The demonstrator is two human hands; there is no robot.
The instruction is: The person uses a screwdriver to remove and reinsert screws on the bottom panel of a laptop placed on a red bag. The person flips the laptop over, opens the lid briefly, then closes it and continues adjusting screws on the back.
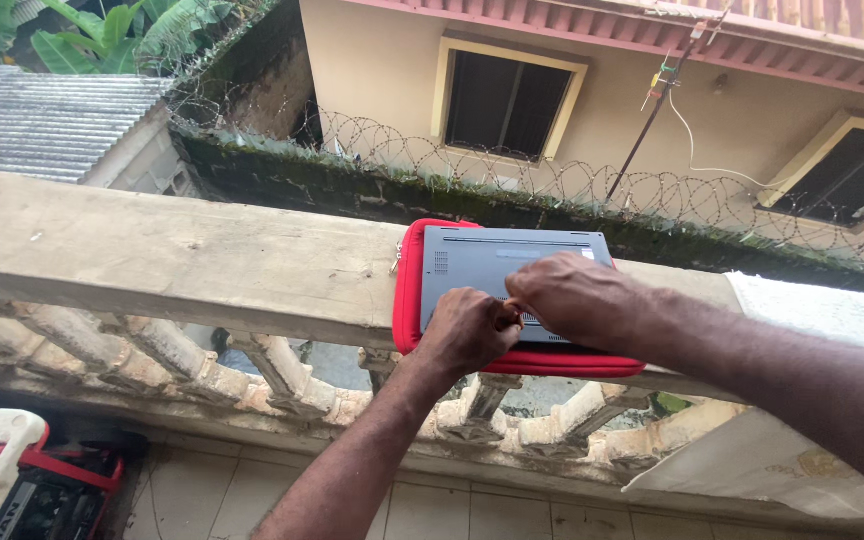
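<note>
- The concrete railing runs across the view, its flat top wide and bare to the left of the work; carved posts stand below it.
- A red padded sleeve lies flat on the railing top, its near edge just over the railing's inner side.
- A grey laptop rests on the sleeve, underside up, with a small vent grille near its left corner.
- The right hand presses flat on the laptop's near edge, fingers bent.
- The left hand is curled tight beside it, fingertips pinched at the laptop's near edge; what it holds is hidden.
- A red and white generator sits on the tiled floor, lower left.
</note>
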